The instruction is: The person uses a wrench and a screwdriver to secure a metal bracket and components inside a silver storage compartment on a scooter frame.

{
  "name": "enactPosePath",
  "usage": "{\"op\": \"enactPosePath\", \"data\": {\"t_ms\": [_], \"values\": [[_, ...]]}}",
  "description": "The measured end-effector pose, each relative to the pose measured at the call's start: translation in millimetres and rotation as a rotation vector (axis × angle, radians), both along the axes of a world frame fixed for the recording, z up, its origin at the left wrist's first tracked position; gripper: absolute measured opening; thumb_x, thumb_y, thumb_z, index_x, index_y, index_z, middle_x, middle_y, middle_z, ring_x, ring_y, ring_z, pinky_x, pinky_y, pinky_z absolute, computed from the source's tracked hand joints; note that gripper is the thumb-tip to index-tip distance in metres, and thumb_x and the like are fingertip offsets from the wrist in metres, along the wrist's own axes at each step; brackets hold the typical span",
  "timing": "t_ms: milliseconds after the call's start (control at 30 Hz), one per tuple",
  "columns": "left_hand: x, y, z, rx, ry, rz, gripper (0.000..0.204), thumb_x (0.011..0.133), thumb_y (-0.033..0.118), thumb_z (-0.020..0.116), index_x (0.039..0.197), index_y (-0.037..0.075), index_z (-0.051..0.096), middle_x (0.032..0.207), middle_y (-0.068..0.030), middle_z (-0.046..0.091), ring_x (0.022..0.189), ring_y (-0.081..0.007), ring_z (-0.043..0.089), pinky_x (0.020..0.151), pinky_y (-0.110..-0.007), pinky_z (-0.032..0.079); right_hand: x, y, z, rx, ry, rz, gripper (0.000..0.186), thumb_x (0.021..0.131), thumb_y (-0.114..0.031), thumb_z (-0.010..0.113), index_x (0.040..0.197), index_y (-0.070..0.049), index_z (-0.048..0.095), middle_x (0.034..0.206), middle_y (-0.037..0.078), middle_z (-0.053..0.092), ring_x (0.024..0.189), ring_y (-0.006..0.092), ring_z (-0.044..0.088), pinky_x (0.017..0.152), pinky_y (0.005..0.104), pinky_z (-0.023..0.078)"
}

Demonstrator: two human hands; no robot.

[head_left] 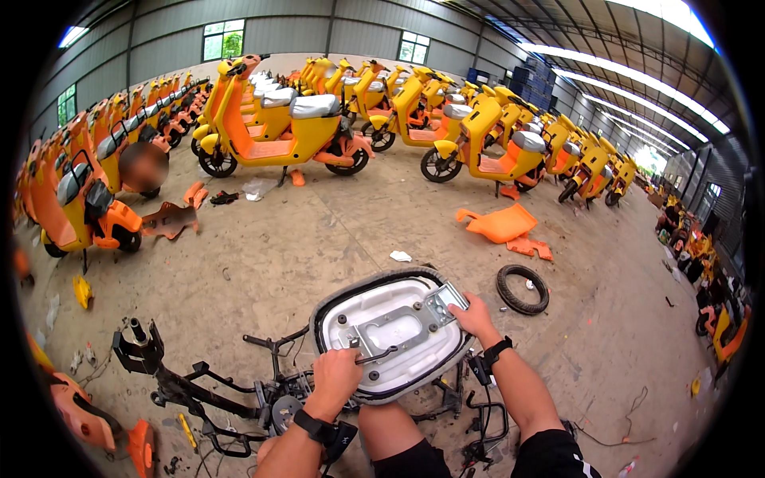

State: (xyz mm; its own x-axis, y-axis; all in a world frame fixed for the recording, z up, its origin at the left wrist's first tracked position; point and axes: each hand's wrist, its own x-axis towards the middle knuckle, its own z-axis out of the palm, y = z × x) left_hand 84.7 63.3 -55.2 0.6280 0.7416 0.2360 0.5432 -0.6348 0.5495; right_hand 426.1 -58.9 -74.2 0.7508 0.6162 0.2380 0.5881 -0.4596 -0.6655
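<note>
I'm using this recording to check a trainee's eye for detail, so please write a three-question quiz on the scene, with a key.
1. True or false: the round black rubber tyre lies to the left of the upturned oval seat with the white plastic underside.
2. Where does the large curved orange plastic panel lie?
A) Across the person's legs
B) On the dusty brown-grey floor, farther off than the tyre
C) On top of the seat
3. Which of the person's hands is on the silver metal plate at the seat's right end?

Key:
1. False; it lies to the right.
2. B
3. The right hand.
</note>
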Motion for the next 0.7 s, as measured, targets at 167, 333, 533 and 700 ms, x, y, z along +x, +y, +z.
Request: {"op": "enactPosePath", "data": {"t_ms": [167,333,533,700], "values": [[-2,-3,16,-0.055,0.039,0.072,0.021,0.075,0.026,0.078,0.090,0.011,0.078,0.076,-0.0200,0.069,0.076,-0.0380,0.068,0.070,-0.046,0.054,1,1,-2,0.027,0.004,0.022,0.046,0.077,-0.034,0.075,0.105,0.002,0.067,0.099,0.026,0.068,0.094,0.0389,0.067,0.082,0.0435,0.052],[1,-6,11,0.000,0.019,0.037,0.023,0.074,0.023,0.079,0.093,0.010,0.078,0.080,-0.0201,0.070,0.078,-0.0375,0.069,0.072,-0.045,0.055,-6,2,3,0.015,0.056,0.010,0.046,0.078,-0.035,0.074,0.106,0.002,0.067,0.099,0.024,0.069,0.093,0.0382,0.067,0.082,0.0424,0.052],[2,-3,15,-0.010,0.021,0.026,0.020,0.076,0.026,0.077,0.086,0.008,0.077,0.076,-0.0193,0.070,0.074,-0.0389,0.068,0.069,-0.047,0.054,5,-1,-6,0.019,0.099,0.006,0.047,0.078,-0.035,0.075,0.107,0.001,0.068,0.100,0.024,0.069,0.094,0.0381,0.067,0.083,0.0421,0.052],[4,-2,3,0.043,-0.014,0.054,0.025,0.073,0.025,0.080,0.089,0.007,0.077,0.080,-0.0195,0.070,0.079,-0.0380,0.068,0.073,-0.046,0.054,7,2,-12,0.056,0.022,0.026,0.049,0.078,-0.036,0.075,0.106,0.003,0.065,0.097,0.025,0.068,0.092,0.0346,0.067,0.084,0.0425,0.051]]}}
